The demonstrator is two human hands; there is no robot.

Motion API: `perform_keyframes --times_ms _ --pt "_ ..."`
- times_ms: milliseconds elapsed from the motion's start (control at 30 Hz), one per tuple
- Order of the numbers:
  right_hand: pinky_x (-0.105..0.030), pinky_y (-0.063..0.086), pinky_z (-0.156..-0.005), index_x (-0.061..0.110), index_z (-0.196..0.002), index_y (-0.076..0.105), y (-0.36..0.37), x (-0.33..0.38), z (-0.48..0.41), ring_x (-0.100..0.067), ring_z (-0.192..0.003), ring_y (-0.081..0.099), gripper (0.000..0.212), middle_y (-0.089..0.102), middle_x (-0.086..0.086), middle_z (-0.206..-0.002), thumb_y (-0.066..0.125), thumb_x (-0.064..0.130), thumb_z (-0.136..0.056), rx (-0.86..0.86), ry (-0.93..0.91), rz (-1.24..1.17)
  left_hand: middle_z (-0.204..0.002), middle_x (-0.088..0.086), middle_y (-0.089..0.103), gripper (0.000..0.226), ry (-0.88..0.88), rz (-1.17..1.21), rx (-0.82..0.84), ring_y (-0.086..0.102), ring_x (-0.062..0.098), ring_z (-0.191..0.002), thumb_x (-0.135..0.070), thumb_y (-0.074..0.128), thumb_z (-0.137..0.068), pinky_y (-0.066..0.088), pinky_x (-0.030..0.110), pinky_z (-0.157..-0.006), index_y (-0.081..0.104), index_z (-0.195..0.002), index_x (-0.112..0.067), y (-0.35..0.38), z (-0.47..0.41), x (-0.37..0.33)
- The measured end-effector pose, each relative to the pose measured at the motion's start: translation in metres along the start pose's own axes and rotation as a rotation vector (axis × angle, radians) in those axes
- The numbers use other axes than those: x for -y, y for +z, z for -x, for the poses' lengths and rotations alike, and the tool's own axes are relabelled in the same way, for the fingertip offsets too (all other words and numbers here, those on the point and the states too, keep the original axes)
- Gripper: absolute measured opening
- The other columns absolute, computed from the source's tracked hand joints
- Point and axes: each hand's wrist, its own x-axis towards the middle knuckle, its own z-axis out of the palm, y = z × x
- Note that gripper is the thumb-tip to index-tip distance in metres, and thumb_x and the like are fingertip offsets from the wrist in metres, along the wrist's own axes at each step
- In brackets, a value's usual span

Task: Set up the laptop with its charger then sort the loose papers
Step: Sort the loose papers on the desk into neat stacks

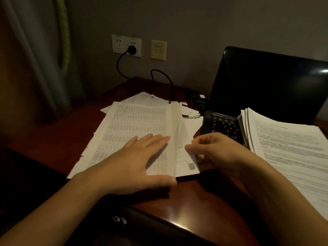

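Note:
A pile of loose papers point(127, 128) lies spread on the dark wooden desk point(53, 139), its top sheet printed with a dense table. My left hand point(142, 157) lies flat on that sheet with straight fingers. My right hand point(213, 151) pinches the right edge of some sheets beside it. A black laptop point(266, 82) stands open at the right with a dark screen. A second stack of printed papers point(287, 148) covers most of its keyboard. The charger's black plug point(131, 50) sits in the wall socket, and its cable runs down to the brick point(199, 100) behind the papers.
A beige wall panel point(158, 50) hangs right of the socket. Curtains point(35, 50) hang at the left. The desk's front edge point(177, 224) curves close to me. A small white object point(119, 220) lies below the desk edge.

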Motion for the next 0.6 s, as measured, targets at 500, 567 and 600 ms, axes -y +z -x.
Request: perform_keyframes --times_ms 500,567,600 --pt "-0.031 0.053 -0.055 0.011 -0.073 0.061 0.027 -0.007 0.003 -0.022 -0.062 0.072 0.035 0.074 -0.007 -0.070 0.074 0.041 -0.086 -0.221 -0.169 0.031 -0.135 -0.056 0.017 0.100 0.149 0.231 -0.233 0.019 -0.033 -0.125 -0.081 0.063 -0.070 0.024 -0.001 -0.101 0.015 -0.153 -0.054 0.014 0.004 0.001" --pt "-0.033 0.049 -0.056 0.014 -0.069 0.060 0.028 -0.009 0.000 -0.026 -0.062 0.069 0.039 0.071 -0.014 -0.070 0.075 0.047 -0.082 -0.261 -0.193 0.042 -0.142 -0.051 0.019 0.107 0.159 0.264 -0.225 0.020 -0.028 -0.132 -0.076 0.071 -0.067 0.023 0.001 -0.105 0.013 -0.153 -0.055 0.015 0.004 0.003" --pt "-0.035 0.048 -0.058 0.014 -0.068 0.061 0.029 -0.010 -0.001 -0.027 -0.064 0.067 0.040 0.071 -0.018 -0.074 0.075 0.049 -0.080 -0.272 -0.203 0.042 -0.144 -0.050 0.019 0.111 0.163 0.271 -0.216 0.018 -0.028 -0.132 -0.075 0.074 -0.064 0.022 -0.001 -0.104 0.009 -0.153 -0.057 0.015 0.004 0.004"
